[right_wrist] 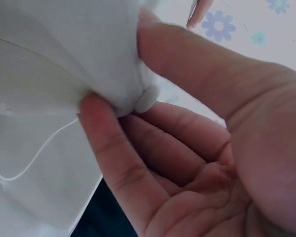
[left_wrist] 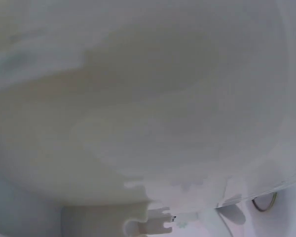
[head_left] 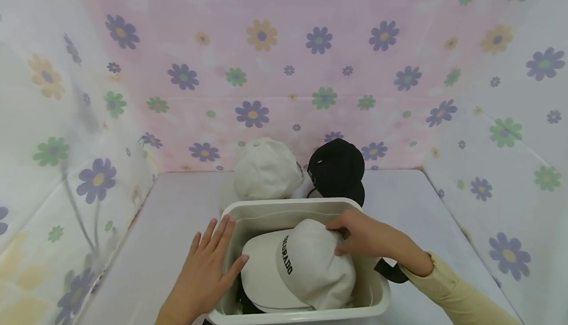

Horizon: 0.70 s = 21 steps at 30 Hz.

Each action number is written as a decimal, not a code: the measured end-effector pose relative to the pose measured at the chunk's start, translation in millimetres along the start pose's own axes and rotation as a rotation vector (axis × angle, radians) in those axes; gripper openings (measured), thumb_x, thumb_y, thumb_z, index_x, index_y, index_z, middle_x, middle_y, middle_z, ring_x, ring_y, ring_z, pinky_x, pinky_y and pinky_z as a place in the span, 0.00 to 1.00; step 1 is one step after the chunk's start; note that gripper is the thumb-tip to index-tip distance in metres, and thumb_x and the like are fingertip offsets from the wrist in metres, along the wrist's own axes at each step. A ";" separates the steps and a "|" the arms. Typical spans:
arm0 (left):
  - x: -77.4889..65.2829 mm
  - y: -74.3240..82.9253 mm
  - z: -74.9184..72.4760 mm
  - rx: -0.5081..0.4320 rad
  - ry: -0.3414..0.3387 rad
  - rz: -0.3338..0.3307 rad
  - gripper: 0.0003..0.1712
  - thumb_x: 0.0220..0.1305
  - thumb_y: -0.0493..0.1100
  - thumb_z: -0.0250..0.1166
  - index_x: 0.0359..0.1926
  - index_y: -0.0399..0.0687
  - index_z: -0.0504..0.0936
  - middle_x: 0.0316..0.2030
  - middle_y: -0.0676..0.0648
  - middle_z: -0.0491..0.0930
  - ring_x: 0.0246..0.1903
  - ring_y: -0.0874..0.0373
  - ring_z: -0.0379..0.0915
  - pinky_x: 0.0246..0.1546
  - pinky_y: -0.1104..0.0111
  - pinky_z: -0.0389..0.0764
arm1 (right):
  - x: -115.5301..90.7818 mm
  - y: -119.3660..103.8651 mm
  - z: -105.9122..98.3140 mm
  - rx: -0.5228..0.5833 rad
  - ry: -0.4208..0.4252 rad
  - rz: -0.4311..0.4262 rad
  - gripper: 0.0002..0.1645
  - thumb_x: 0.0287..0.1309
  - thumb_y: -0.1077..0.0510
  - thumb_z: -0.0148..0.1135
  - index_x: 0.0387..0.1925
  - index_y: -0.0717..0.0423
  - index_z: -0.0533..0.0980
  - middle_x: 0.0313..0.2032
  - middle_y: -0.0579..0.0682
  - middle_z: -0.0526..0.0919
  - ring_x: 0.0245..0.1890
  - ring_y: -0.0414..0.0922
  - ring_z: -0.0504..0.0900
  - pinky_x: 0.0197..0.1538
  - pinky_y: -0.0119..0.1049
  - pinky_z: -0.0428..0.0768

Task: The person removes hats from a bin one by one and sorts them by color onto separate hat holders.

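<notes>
A white cap with black lettering [head_left: 301, 266] lies in a white plastic bin [head_left: 284, 206] near the table's front. My right hand [head_left: 359, 234] pinches the cap's crown; in the right wrist view the thumb and fingers [right_wrist: 113, 148] close on the white cap fabric [right_wrist: 64, 54] by its top button. My left hand [head_left: 206, 266] rests flat with straight fingers on the bin's left rim, its thumb touching the cap's brim. The left wrist view shows only blurred white bin wall [left_wrist: 138, 113].
Behind the bin stand a cream cap [head_left: 266, 169] and a black cap [head_left: 337, 167] on the white table [head_left: 177, 206]. Something dark lies under the white cap. Flowered sheets wall the table at the back and both sides.
</notes>
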<state>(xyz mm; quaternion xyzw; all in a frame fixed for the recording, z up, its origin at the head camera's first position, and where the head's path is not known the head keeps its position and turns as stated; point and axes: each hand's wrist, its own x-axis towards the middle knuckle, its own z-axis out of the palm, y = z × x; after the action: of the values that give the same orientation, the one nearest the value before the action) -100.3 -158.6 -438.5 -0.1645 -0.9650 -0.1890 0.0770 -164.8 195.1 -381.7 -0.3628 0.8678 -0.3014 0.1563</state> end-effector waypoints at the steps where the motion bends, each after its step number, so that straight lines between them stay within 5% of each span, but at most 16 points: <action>1: -0.1 -0.1 -0.1 -0.001 0.004 0.002 0.45 0.74 0.65 0.56 0.80 0.47 0.55 0.79 0.45 0.54 0.78 0.39 0.46 0.71 0.36 0.51 | -0.2 -0.2 -0.6 0.008 0.009 -0.003 0.15 0.49 0.71 0.75 0.36 0.53 0.83 0.25 0.39 0.77 0.25 0.33 0.72 0.31 0.26 0.74; 12: -0.4 -1.5 2.2 -0.036 0.010 -0.002 0.44 0.74 0.64 0.55 0.80 0.48 0.55 0.79 0.45 0.53 0.78 0.38 0.48 0.71 0.35 0.51 | -6.9 -5.6 -7.6 0.030 0.123 0.072 0.22 0.55 0.64 0.75 0.53 0.62 0.84 0.46 0.52 0.89 0.36 0.34 0.83 0.38 0.30 0.83; 21: -0.1 -1.8 2.4 -0.032 -0.002 -0.006 0.44 0.75 0.64 0.54 0.81 0.48 0.54 0.80 0.45 0.52 0.78 0.38 0.46 0.72 0.35 0.50 | -9.4 -16.6 -11.1 -0.057 0.278 -0.002 0.17 0.58 0.58 0.74 0.50 0.58 0.87 0.43 0.47 0.90 0.38 0.36 0.83 0.40 0.35 0.84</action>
<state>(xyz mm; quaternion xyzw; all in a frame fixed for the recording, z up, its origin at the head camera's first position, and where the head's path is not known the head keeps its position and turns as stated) -101.1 -159.3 -441.3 -0.1632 -0.9625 -0.2042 0.0727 -154.8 197.2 -362.2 -0.3227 0.8890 -0.3241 0.0237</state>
